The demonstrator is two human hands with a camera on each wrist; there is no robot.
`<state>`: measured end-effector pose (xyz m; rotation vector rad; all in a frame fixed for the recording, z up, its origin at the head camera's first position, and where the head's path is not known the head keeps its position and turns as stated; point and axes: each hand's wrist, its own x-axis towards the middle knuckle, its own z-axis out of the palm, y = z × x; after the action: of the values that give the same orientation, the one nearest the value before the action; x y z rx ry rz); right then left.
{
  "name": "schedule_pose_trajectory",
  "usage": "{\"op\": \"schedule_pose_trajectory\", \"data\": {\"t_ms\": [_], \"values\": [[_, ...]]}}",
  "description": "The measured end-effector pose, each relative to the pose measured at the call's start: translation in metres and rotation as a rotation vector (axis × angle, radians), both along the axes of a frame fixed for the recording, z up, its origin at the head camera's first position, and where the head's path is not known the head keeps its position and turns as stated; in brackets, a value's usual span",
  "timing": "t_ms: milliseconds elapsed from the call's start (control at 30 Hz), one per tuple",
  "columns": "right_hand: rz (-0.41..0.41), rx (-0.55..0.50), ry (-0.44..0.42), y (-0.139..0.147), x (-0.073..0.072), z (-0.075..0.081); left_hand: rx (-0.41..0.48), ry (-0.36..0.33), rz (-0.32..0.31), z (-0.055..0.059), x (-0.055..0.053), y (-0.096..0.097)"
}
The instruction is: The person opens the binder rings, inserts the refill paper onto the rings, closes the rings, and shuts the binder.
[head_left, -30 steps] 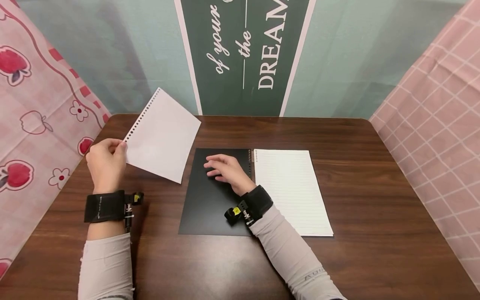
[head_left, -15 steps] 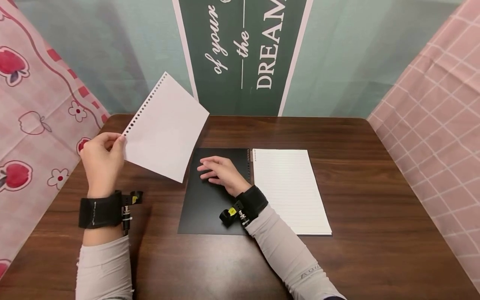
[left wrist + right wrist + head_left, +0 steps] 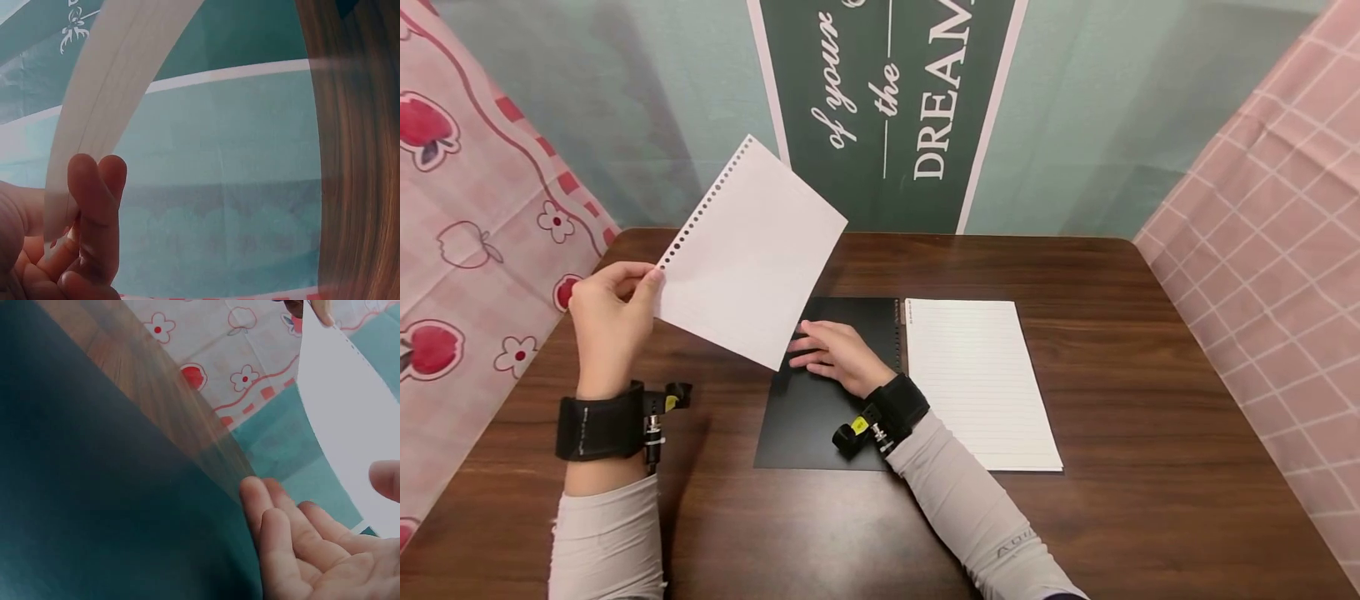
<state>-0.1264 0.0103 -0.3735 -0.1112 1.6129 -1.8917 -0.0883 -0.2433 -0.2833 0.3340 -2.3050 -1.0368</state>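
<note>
My left hand (image 3: 616, 312) pinches a loose white sheet of paper (image 3: 748, 250) near one corner, at its edge punched with a row of holes. The sheet hangs tilted in the air over the table's left side. In the left wrist view, thumb and fingers press the curved sheet (image 3: 112, 94) between them. My right hand (image 3: 842, 354) is over the black cover (image 3: 827, 425) of an open notebook, fingers loosely extended and holding nothing. The sheet's lower right edge overlaps its fingertips in the head view. Lined white pages (image 3: 977, 375) form the notebook's right half.
The notebook lies flat on a dark brown wooden table (image 3: 1120, 350). A green cloth with lettering (image 3: 887, 108) hangs behind the table. Pink patterned cloths (image 3: 1262, 225) hang at both sides.
My left hand has raised the sheet and brought it to the right, toward the right hand. The right hand has shifted slightly left and nearer over the black cover.
</note>
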Motion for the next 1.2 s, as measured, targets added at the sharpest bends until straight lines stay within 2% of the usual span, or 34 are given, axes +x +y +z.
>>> {"op": "schedule_pose_trajectory", "data": {"t_ms": [267,500,833,1033,1200], "values": [[-0.089,-0.155,-0.06,0.003,-0.002,-0.001,0.025,-0.004,-0.066,-0.002,-0.001,0.007],[-0.202,-0.252,-0.141,0.004,-0.008,-0.003,0.031,-0.035,-0.105,-0.002,-0.001,0.012],[-0.255,-0.364,-0.163,0.006,-0.012,-0.001,0.014,-0.06,-0.146,-0.004,-0.004,0.019],[-0.301,-0.393,-0.142,0.007,-0.011,-0.002,0.018,-0.08,-0.182,-0.008,-0.005,0.021],[-0.322,-0.39,-0.14,0.008,-0.01,-0.003,0.01,-0.093,-0.184,-0.008,-0.005,0.023]]}}
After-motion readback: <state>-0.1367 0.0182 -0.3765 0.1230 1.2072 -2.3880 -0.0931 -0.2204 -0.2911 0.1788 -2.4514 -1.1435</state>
